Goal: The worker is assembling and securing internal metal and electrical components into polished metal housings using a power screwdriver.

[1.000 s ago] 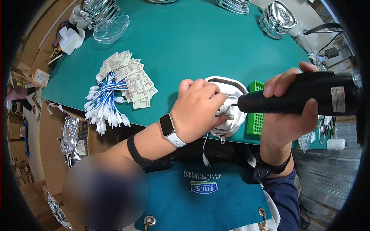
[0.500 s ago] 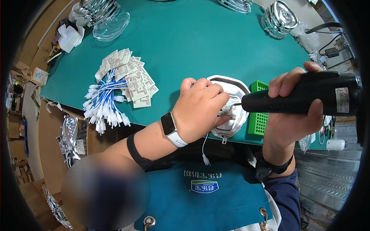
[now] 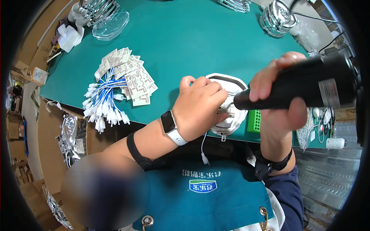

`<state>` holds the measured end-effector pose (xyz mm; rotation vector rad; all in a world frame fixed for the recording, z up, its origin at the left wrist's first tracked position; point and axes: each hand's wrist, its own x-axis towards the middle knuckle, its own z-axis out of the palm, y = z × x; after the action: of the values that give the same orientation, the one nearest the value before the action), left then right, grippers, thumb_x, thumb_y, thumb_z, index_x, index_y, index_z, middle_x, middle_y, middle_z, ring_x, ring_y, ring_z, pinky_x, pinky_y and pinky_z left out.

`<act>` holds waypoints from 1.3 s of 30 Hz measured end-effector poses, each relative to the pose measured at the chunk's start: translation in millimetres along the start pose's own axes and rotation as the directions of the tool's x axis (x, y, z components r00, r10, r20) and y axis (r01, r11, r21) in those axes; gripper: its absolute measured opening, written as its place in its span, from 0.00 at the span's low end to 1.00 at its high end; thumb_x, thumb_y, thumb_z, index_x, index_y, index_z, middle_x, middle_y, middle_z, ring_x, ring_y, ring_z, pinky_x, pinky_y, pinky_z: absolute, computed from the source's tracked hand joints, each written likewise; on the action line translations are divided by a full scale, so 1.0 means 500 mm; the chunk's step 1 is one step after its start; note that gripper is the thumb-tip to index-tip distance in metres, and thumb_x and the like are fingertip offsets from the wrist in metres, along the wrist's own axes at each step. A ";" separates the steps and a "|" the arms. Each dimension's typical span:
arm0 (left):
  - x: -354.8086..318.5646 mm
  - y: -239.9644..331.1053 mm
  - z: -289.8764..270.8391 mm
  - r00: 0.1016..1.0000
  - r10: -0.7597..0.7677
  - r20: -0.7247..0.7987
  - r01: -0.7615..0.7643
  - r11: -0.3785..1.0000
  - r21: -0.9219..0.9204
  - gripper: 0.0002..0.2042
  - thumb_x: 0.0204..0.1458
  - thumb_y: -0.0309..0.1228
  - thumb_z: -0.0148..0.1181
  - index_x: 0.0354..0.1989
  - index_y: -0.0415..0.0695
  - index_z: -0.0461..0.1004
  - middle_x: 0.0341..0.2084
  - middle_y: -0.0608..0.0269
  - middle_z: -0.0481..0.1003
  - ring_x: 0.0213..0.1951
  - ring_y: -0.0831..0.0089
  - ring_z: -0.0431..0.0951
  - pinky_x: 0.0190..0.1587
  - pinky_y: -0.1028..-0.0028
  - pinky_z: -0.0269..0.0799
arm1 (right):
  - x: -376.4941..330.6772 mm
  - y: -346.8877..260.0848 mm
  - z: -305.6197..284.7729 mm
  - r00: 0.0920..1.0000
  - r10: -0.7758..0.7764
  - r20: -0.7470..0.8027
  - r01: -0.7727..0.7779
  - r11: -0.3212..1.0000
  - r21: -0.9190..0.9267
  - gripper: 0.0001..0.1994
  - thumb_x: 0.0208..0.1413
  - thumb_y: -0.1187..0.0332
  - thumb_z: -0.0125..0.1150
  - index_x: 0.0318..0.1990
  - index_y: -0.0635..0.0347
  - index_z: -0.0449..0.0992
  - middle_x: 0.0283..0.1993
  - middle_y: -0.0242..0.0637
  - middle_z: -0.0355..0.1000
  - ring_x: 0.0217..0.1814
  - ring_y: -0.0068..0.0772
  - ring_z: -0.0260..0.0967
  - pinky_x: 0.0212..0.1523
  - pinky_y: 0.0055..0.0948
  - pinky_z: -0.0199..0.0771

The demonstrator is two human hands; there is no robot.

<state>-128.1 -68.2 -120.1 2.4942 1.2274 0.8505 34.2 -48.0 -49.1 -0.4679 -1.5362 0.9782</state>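
On the near edge of the green table lies a white octagonal housing [image 3: 237, 82] with a clear rim. A pale patterned board shows inside it. My left hand [image 3: 198, 107], fingers bent and closed, grips the housing's left side; what lies under the fingertips is hidden. My right hand [image 3: 278, 119] is wrapped round a black power screwdriver [image 3: 304, 86], slightly blurred by motion. Its nose is low over the board beside my left fingers, and its bit is hidden from sight. A thin white cable with a white plug [image 3: 205, 158] hangs from the housing over the table edge.
Left on the table [image 3: 185, 42] sit fanned patterned boards [image 3: 137, 82] with blue-and-white wires and white plugs [image 3: 106, 111]. A green perforated tray [image 3: 253, 121] is partly behind my right hand. Chrome parts [image 3: 278, 19] and a clear cover [image 3: 111, 27] stand at the back.
My right hand has brought the screwdriver left and down to the board; the bit that showed is now hidden. My left hand has stayed almost still on the housing.
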 end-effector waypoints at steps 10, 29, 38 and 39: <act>0.000 0.004 0.008 0.999 0.036 -0.036 -0.033 0.998 0.057 0.19 0.36 0.39 0.69 0.37 0.50 0.72 0.35 0.70 0.72 0.43 0.68 0.70 0.48 0.60 0.55 | -0.032 -0.119 -0.082 0.964 -0.185 -0.192 0.238 0.921 0.308 0.32 0.50 0.49 0.53 0.55 0.67 0.60 0.27 0.34 0.58 0.25 0.27 0.56 0.31 0.26 0.56; 0.010 0.009 0.002 0.998 0.065 -0.017 -0.065 0.998 0.019 0.17 0.36 0.38 0.68 0.34 0.46 0.73 0.31 0.67 0.71 0.39 0.67 0.70 0.47 0.62 0.54 | -0.156 -0.107 -0.242 0.925 -0.059 -0.375 0.047 0.998 -0.041 0.31 0.50 0.46 0.54 0.51 0.63 0.60 0.22 0.36 0.62 0.20 0.28 0.63 0.23 0.25 0.62; 0.012 0.010 0.000 0.999 0.041 0.012 -0.041 0.999 0.005 0.19 0.32 0.34 0.69 0.36 0.45 0.74 0.32 0.64 0.73 0.41 0.64 0.71 0.48 0.63 0.55 | -0.150 -0.102 -0.161 0.760 -0.180 -0.624 -0.034 0.949 -0.315 0.26 0.55 0.59 0.55 0.53 0.73 0.59 0.26 0.41 0.64 0.29 0.31 0.65 0.33 0.29 0.69; 0.012 0.010 0.000 0.999 0.052 0.013 -0.052 0.999 -0.010 0.19 0.32 0.33 0.69 0.36 0.44 0.74 0.32 0.64 0.73 0.41 0.64 0.71 0.48 0.63 0.55 | -0.156 -0.102 -0.160 0.819 -0.207 -0.536 0.012 0.939 -0.344 0.26 0.55 0.60 0.54 0.53 0.73 0.58 0.26 0.41 0.64 0.29 0.31 0.65 0.33 0.29 0.69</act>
<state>-122.0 -66.8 -115.5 2.5302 1.1564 0.8492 139.0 -111.0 -59.9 -0.8147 -1.1548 0.4217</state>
